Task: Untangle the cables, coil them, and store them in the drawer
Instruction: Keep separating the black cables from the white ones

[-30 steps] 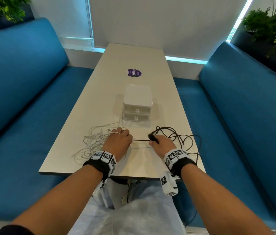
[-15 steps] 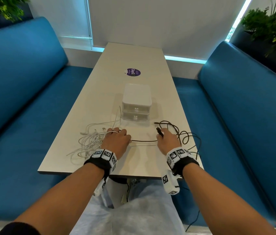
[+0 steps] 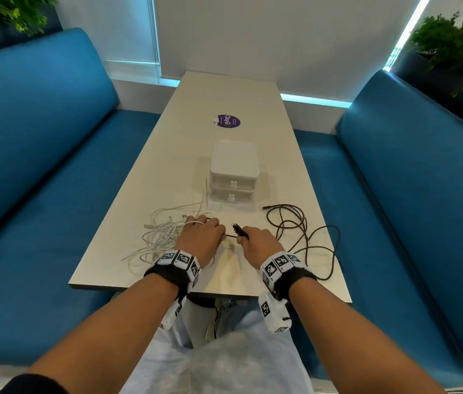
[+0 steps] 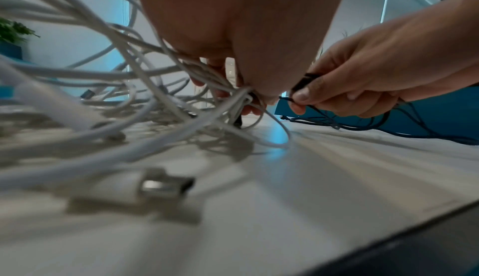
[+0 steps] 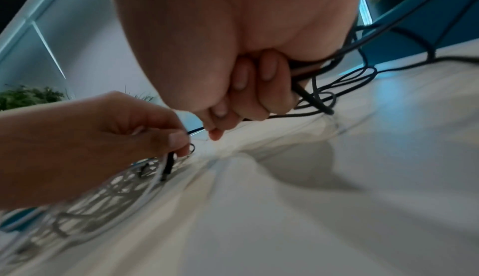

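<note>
A tangle of white cables [image 3: 159, 236] lies at the table's near left. My left hand [image 3: 204, 233] rests on its right side, fingers curled round several white strands [image 4: 145, 71] and pinching a black cable whose plug [image 5: 168, 165] hangs below the fingers. My right hand [image 3: 250, 237] is close beside it and pinches the same black cable [image 3: 281, 206], with a black connector [image 3: 237, 229] sticking up from the fingers. The cable's loose loops [image 5: 321, 104] spread to the right. A white two-drawer unit [image 3: 234, 166] stands behind the hands with both drawers closed.
The long pale table [image 3: 224, 92] runs away from me between two blue benches [image 3: 39, 155]. A purple sticker [image 3: 226, 121] lies beyond the drawer unit. A loose USB plug [image 4: 166, 184] lies near the table's front edge. The black loops reach the right edge.
My right hand went right, then came back left close to the left hand, so the black stretch between the hands is short. The black loops now lie wider on the right.
</note>
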`<act>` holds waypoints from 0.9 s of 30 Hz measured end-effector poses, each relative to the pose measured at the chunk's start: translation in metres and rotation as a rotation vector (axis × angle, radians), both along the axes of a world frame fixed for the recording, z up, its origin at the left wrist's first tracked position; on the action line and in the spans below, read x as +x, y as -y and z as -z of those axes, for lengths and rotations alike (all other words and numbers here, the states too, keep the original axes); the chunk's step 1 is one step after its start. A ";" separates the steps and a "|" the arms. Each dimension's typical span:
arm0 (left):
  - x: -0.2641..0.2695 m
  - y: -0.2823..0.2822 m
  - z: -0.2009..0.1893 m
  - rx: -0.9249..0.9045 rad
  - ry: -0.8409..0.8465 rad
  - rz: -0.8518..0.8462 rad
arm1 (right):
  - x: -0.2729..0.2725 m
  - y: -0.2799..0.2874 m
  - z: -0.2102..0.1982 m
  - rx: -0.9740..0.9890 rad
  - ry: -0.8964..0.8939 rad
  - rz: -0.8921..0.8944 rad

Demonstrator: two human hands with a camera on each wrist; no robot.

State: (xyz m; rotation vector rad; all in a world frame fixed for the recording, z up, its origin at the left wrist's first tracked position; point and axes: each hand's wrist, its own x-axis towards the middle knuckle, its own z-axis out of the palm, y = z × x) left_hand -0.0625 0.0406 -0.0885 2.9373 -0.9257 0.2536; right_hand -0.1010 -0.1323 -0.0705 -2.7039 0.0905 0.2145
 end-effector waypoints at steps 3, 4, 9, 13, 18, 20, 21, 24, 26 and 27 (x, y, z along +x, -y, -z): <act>0.003 -0.004 0.001 -0.034 0.001 -0.003 | -0.001 0.019 -0.002 -0.097 -0.030 0.060; 0.004 -0.005 0.001 -0.042 -0.013 -0.008 | -0.002 0.025 -0.003 -0.121 -0.044 0.087; 0.006 0.000 -0.001 -0.026 -0.084 -0.008 | -0.006 0.042 -0.005 -0.191 -0.070 0.196; 0.010 -0.012 -0.002 -0.027 -0.097 -0.045 | -0.008 0.060 -0.008 -0.230 -0.117 0.309; 0.003 -0.003 -0.002 0.000 -0.102 -0.044 | -0.005 0.044 -0.012 -0.231 -0.058 0.260; 0.001 0.001 -0.004 0.007 -0.115 -0.047 | -0.005 0.029 -0.013 -0.199 0.016 0.197; 0.001 0.002 -0.004 0.006 -0.125 -0.050 | -0.004 0.022 -0.013 -0.178 0.054 0.154; -0.001 0.004 -0.006 -0.017 -0.149 -0.053 | -0.001 0.000 -0.009 -0.089 0.050 -0.021; -0.001 0.003 -0.007 -0.042 -0.171 -0.036 | 0.002 -0.010 -0.007 -0.030 -0.004 -0.103; -0.001 0.002 -0.007 -0.064 -0.185 -0.023 | 0.004 -0.013 -0.005 -0.006 -0.015 -0.118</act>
